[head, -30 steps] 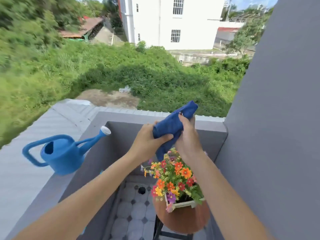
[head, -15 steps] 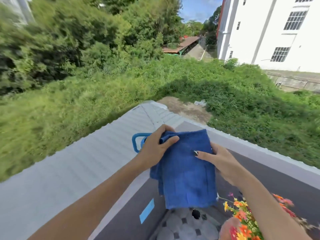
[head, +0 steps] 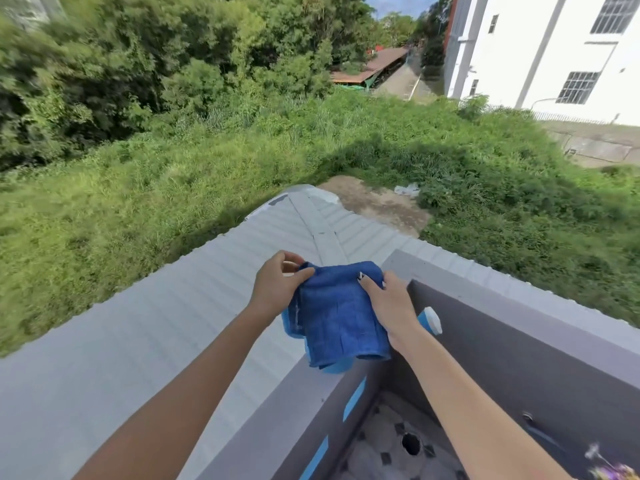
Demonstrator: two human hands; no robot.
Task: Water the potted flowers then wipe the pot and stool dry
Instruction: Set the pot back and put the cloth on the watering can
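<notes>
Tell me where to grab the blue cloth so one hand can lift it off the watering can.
Pinch the blue cloth along its folded top edge, coming from above. That edge is bunched and raised where the left hand and right hand already hold its corners, while the lower part hangs loose over the watering can on the ledge. A grip at the top probably keeps the folds together.

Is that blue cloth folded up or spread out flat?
Folded, loosely. The blue cloth hangs in doubled layers over the watering can, pinched at its top corners by the left hand and right hand.
</notes>
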